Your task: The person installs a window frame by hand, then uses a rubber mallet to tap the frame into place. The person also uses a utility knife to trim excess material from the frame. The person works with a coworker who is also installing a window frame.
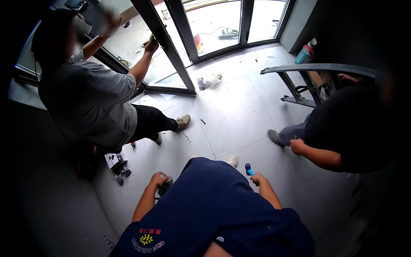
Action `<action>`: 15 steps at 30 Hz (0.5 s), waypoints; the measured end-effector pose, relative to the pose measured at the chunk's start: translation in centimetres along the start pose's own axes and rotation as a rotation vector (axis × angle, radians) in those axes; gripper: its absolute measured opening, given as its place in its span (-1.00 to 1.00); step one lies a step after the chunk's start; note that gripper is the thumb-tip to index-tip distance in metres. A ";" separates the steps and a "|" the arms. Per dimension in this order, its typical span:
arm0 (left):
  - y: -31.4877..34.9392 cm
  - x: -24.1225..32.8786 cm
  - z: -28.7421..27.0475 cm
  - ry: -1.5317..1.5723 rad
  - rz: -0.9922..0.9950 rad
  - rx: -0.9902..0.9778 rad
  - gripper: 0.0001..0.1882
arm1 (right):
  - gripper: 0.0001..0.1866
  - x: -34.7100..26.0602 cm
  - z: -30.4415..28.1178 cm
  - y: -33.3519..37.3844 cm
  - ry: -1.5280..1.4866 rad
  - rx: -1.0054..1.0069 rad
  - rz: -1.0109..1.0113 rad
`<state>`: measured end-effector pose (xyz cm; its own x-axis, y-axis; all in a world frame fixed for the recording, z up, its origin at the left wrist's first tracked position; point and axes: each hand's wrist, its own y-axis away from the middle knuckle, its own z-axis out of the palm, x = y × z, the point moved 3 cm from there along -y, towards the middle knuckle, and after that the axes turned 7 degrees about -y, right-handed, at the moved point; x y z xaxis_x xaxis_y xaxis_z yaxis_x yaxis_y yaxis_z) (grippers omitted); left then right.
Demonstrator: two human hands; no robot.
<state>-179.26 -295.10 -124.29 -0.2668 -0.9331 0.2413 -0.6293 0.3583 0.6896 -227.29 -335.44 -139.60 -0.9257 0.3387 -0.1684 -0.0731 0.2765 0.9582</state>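
Head view: R hand, lower part of frame just right of ctr, fingers wrapped round handle of blue hammer, head pointing up. L hand, lower left of ctr, curled at dark obj; can't tell how firmly, or if held. Upper left, co-worker w/ hand at door frame. Right edge: 2nd co-worker nr ladder.

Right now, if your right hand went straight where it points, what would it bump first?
Probably the tiled floor: beyond the blue hammer held in the right hand, nothing else shows close ahead. The nearest pale shoe seems just left of that line, but depth is hard to judge.
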 end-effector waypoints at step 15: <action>5.9 1.9 8.7 0.191 -0.139 -0.024 -0.53 | -0.74 -1.6 -10.3 -2.9 0.106 0.094 -0.051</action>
<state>-189.78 -294.45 -125.71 -0.0340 -0.9634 0.2659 -0.6320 0.2269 0.7410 -229.47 -346.05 -139.71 -0.9560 0.2266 -0.1863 -0.0908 0.3755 0.9224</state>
